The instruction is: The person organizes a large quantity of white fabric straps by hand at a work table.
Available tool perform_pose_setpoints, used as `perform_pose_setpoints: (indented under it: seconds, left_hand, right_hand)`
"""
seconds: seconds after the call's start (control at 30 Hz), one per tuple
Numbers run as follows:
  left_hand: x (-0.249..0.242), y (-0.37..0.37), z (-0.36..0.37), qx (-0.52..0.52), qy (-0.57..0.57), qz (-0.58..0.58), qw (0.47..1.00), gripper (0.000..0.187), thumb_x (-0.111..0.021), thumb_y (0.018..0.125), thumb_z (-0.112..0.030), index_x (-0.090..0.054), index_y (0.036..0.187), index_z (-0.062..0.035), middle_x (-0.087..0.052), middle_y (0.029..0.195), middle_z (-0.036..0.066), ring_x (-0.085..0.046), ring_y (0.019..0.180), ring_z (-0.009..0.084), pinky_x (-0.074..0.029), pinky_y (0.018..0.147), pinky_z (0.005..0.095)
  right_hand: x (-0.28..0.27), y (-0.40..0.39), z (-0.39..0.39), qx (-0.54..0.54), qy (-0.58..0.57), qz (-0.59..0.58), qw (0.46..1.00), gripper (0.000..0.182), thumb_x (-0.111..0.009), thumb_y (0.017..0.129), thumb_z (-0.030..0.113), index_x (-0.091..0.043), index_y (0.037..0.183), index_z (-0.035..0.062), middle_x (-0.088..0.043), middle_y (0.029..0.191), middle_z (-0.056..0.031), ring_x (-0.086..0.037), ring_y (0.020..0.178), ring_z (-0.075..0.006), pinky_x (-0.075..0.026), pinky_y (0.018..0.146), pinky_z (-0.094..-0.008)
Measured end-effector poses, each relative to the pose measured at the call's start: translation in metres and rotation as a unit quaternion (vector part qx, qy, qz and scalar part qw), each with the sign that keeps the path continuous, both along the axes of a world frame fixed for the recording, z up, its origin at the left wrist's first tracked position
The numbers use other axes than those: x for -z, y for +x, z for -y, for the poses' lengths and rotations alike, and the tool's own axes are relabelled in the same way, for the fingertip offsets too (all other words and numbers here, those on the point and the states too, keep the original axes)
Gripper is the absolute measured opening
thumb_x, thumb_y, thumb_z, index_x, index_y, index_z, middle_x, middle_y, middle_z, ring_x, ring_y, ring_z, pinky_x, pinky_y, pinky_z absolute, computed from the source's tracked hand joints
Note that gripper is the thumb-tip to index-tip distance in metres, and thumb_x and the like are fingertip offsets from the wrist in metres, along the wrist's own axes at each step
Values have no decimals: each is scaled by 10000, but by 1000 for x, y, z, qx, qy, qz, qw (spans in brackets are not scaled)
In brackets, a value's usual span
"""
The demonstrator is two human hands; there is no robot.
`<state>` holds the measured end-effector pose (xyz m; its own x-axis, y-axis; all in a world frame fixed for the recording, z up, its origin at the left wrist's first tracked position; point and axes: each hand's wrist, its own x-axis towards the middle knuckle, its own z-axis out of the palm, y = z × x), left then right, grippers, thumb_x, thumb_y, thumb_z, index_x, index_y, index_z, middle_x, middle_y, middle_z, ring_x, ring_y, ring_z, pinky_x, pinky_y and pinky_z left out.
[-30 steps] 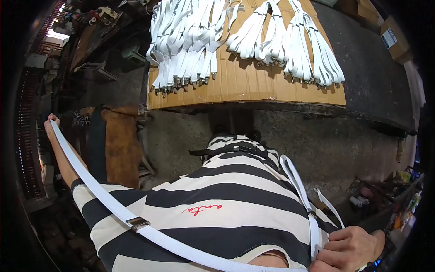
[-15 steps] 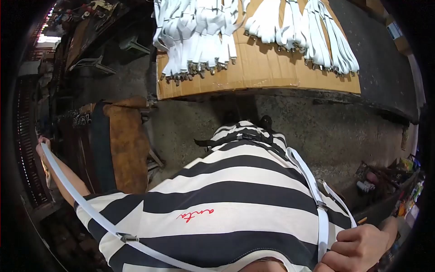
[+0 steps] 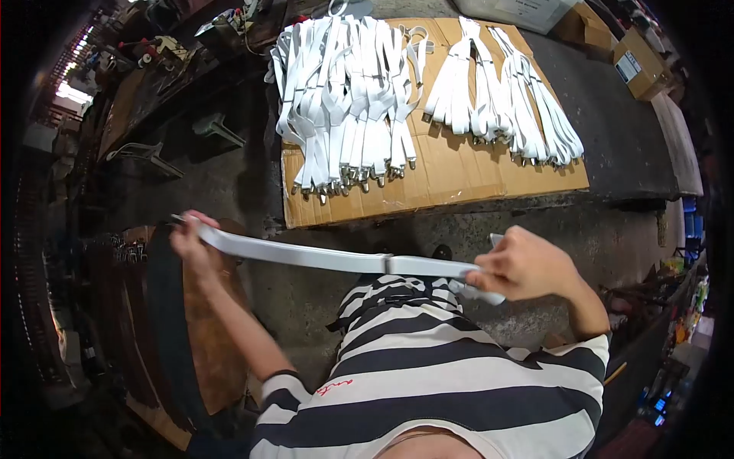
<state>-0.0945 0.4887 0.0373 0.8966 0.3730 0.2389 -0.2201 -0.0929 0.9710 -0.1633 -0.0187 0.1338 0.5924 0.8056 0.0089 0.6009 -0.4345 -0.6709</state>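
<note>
A pair of white suspenders [image 3: 306,254] is stretched almost level in front of my body, with a metal adjuster slide [image 3: 388,264] near its middle. At one end my left hand [image 3: 196,243] is closed round the strap, somewhat blurred, with a bit of metal showing beside the fingers. On the other side my right hand [image 3: 524,264] grips the strap in a fist. A loose portion of white strap shows below and behind that fist. Beyond my hands, a large bundle of white suspenders [image 3: 344,99] with metal clips and a smaller bundle [image 3: 474,84] lie on flat cardboard.
The cardboard sheet [image 3: 451,180] covers part of a dark table [image 3: 627,145]. A cardboard box [image 3: 641,65] and a pale plastic bin [image 3: 527,11] stand at the back right. On the left are a brown hide-like sheet [image 3: 206,329] and a plastic stool [image 3: 145,157].
Both hands have come forward and inward from wide apart at my sides. The suspenders moved from across my torso to a taut span ahead of me. The view has shifted toward the table.
</note>
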Motion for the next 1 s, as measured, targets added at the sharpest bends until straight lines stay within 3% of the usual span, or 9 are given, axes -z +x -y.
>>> perform_pose_setpoints:
  seconds: [0.07,0.13,0.27,0.33,0.53,0.83,0.87,0.97,1.0]
  left_hand:
    - [35,-27,40,-15,-186,-20,982,176,-530,928,-243,-523,959,-70,-529,734,34,-513,585,130,-415,535,237]
    - [82,-53,36,21,-357,10,934,185,-553,921,-234,-522,977,-60,-530,820,24,-508,669,102,-420,572,232]
    - [163,-91,23,28,-481,34,875,165,-546,923,-198,-532,990,-48,-546,884,26,-517,773,127,-447,703,258]
    - [177,-104,15,-6,-472,1,882,168,-547,921,-194,-538,993,-43,-565,905,33,-538,799,136,-469,728,275]
    - [203,-114,8,20,-444,-126,887,156,-555,911,-179,-556,990,-44,-595,928,73,-587,882,182,-516,800,309]
    - [281,-123,24,153,-491,-203,833,144,-625,860,-161,-599,993,-112,-617,1036,71,-595,968,188,-528,808,335]
    - [285,-121,30,162,-488,-201,834,144,-625,860,-161,-599,993,-112,-617,1036,71,-595,968,188,-528,808,335]
    - [284,-103,48,211,-467,-218,831,151,-640,849,-129,-595,989,-94,-638,997,76,-614,922,183,-530,795,331]
    - [282,-94,51,248,-356,-279,857,138,-642,845,-109,-600,973,-76,-647,969,77,-620,887,174,-520,790,313]
  right_hand:
    - [1,5,-4,70,41,-89,993,355,-569,893,228,-546,605,22,-397,408,-96,-444,364,-257,-372,406,-371]
    - [-19,14,2,55,-156,-140,976,290,-643,843,275,-617,729,10,-572,519,-119,-574,479,-301,-438,483,-371]
    - [-6,24,38,71,-142,-230,960,259,-732,733,230,-662,881,29,-674,745,-113,-655,692,-242,-482,606,-346]
    - [-3,33,55,128,-297,-272,906,214,-724,722,203,-683,868,52,-678,739,-96,-653,672,-223,-491,615,-333]
    - [-53,40,52,273,-349,-239,864,143,-686,740,131,-699,866,65,-673,722,-89,-648,698,-205,-494,643,-331]
    - [-119,39,27,236,-185,170,939,125,-739,699,83,-676,781,14,-652,700,-95,-640,676,-190,-496,619,-330]
    - [-129,36,14,339,-159,75,924,186,-745,677,41,-636,824,9,-639,686,-88,-628,682,-164,-481,617,-309]
    - [-153,34,-4,354,-199,160,900,289,-721,672,-32,-583,923,8,-604,677,-62,-596,677,-150,-466,619,-305]
    - [-157,35,-8,341,-147,168,913,321,-736,631,-32,-589,912,19,-607,695,-67,-599,662,-158,-468,610,-299]
